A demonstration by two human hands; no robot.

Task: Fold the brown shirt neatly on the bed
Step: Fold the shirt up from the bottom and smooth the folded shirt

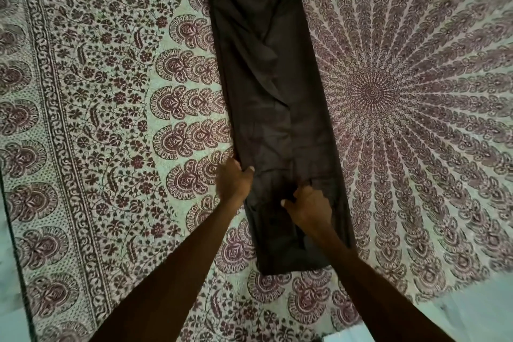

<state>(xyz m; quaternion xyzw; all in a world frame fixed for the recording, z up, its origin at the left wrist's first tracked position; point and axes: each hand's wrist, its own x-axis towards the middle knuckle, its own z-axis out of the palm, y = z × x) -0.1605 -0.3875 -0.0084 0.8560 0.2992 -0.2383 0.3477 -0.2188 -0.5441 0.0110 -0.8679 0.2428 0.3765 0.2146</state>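
Note:
The brown shirt (273,108) lies on the bed as a long narrow strip, its sides folded inward, running from the far top of the view down to a near end at the lower middle. My left hand (236,179) pinches the strip's left edge, thumb on top of the cloth. My right hand (308,207) rests on the fabric near the strip's right-hand side, fingers curled into a fold. Both hands sit about a third of the way up from the near end.
A bedsheet (111,119) with a dark red floral and mandala print covers the bed on all sides of the shirt. Its bordered edge runs down the left. The bed's near corner and pale floor (472,311) show at the lower right.

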